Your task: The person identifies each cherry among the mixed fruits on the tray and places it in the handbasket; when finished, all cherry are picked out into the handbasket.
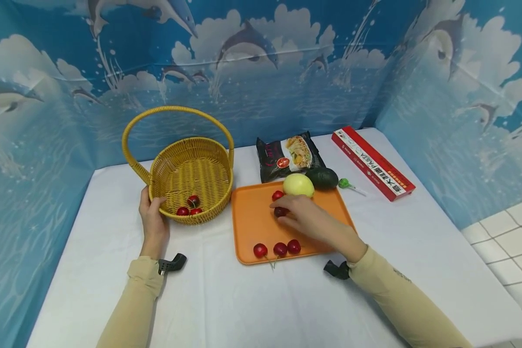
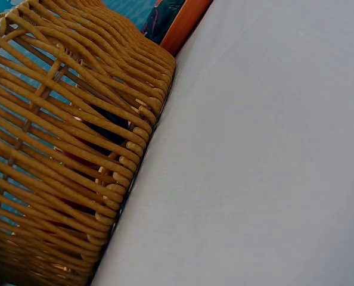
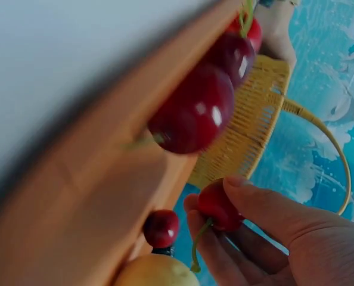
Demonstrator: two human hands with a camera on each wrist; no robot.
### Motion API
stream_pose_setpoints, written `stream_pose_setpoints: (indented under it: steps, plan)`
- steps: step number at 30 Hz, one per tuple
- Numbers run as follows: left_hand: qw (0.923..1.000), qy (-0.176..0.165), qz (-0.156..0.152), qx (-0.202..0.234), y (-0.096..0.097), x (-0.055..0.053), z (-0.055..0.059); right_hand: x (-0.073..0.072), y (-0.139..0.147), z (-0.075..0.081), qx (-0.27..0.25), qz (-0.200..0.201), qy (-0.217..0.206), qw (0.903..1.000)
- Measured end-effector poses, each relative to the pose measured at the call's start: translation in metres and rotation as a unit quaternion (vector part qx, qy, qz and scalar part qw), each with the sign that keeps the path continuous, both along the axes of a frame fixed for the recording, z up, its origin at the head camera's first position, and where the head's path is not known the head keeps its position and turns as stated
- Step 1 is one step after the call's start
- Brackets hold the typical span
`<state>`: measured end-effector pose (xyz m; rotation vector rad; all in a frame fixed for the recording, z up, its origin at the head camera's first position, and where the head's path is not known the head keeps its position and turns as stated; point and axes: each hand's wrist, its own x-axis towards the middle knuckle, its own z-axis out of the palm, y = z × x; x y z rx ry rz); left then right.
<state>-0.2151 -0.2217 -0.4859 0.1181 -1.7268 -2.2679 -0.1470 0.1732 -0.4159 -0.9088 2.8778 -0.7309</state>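
My right hand [image 1: 302, 215] is over the orange tray [image 1: 252, 217], pinching a dark red cherry [image 3: 220, 205] between thumb and fingers; its green stem hangs down in the right wrist view. Another cherry [image 1: 278, 195] lies just beyond that hand, beside a yellow-green round fruit [image 1: 298, 185]. Along the tray's near edge sit three more cherries [image 1: 260, 250], some with stems. At the left, my left hand [image 1: 153, 220] holds the side of a yellow wicker basket [image 1: 195, 169], thumb over the rim. Three cherries [image 1: 182, 211] lie inside it. Close weave of the basket fills the left wrist view's left side.
Behind the tray lies a black food packet [image 1: 271, 159]. A dark green avocado-like fruit [image 1: 323, 178] rests at the tray's far right corner, with a green lollipop [image 1: 344, 183] beside it. A red and white pasta box [image 1: 374, 162] lies farther right. Dolphin-printed curtains enclose the white table.
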Motion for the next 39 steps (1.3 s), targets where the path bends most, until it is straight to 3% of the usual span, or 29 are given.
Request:
stream_pose_setpoints:
  steps: [14,21,27,39]
  plan:
    - [1.0000,0.002,0.007,0.002,-0.001,0.001,-0.001,-0.039,-0.042,0.038,-0.043,0.024,0.026,0.9984]
    - [0.9999,0.004,0.010,0.006,-0.003,0.001,0.000,-0.055,-0.076,0.053,-0.063,0.065,0.033,0.9953]
    - [0.9999,0.003,0.010,0.003,-0.002,0.000,0.001,-0.065,-0.102,0.056,-0.082,0.078,0.033,0.9930]
    - [1.0000,0.008,0.002,-0.002,0.000,-0.001,-0.001,-0.070,-0.123,0.047,-0.054,0.070,0.039,0.9954]
